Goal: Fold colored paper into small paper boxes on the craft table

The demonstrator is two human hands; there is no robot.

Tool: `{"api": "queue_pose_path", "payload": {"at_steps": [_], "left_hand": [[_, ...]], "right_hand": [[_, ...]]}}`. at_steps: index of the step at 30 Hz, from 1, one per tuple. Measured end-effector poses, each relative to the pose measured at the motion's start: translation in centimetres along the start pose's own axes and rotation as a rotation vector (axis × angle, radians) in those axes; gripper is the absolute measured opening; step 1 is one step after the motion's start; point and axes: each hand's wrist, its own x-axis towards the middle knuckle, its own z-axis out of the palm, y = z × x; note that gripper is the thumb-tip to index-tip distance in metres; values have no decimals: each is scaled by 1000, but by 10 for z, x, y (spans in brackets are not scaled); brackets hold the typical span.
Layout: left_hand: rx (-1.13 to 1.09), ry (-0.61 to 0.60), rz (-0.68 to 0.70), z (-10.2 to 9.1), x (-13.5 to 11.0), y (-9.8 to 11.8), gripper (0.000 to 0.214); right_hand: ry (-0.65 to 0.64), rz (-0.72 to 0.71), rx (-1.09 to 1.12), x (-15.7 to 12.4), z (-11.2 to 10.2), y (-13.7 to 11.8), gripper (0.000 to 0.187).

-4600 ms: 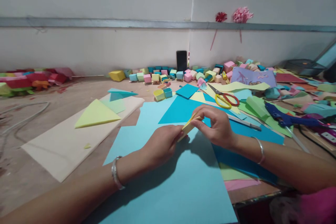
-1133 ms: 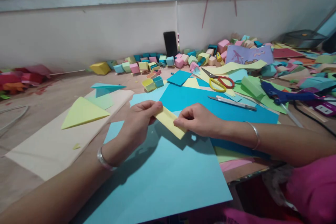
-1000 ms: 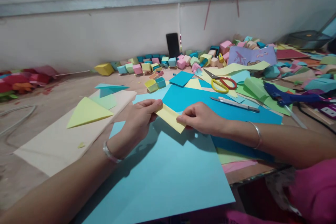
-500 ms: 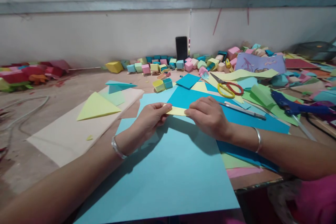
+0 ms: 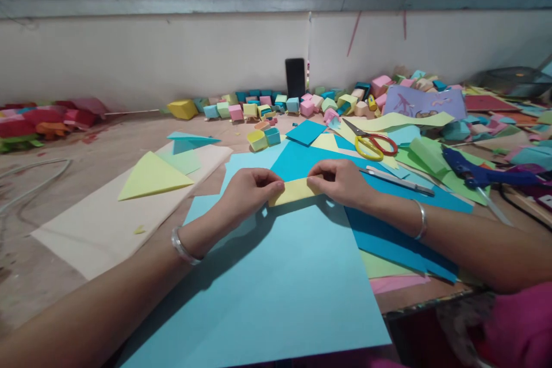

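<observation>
A folded yellow paper strip [image 5: 294, 190] is held level just above a large light blue sheet [image 5: 276, 287]. My left hand [image 5: 249, 191] pinches its left end with closed fingers. My right hand [image 5: 342, 182] pinches the right end the same way. A darker blue sheet [image 5: 388, 236] lies under my right wrist. Both wrists wear a silver bangle.
Scissors with red and yellow handles [image 5: 370, 144], a craft knife [image 5: 399, 180] and a blue glue gun [image 5: 478, 172] lie to the right. Several small paper cubes [image 5: 259, 109] line the wall around a black phone [image 5: 295, 77]. A yellow-green paper triangle [image 5: 149, 175] rests on a cream sheet [image 5: 99, 230] at left.
The yellow strip has gone from slanted to level and my hands have shifted along it to its two ends. The camera view has tilted slightly.
</observation>
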Motion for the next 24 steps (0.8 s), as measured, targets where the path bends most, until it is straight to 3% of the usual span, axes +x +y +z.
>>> {"api": "queue_pose_path", "payload": {"at_steps": [3, 6, 9, 11, 16, 19, 24], "left_hand": [[138, -48, 65, 4, 0, -5, 14], [354, 17, 233, 8, -2, -9, 10], [500, 117, 380, 11, -4, -12, 10], [526, 107, 434, 12, -6, -14, 13], [590, -8, 483, 14, -8, -16, 25], [593, -10, 483, 13, -8, -13, 27], [541, -34, 503, 10, -7, -10, 28]], "right_hand": [[-70, -107, -211, -1, 4, 2, 10], [-104, -153, -348, -3, 8, 5, 13], [-71, -206, -426, -6, 12, 7, 10], [-38, -305, -515, -7, 14, 8, 17], [-134, -563, -748, -7, 19, 1, 33], [-182, -596, -848, -8, 18, -6, 34], [-153, -586, -979, -15, 13, -12, 30]]}}
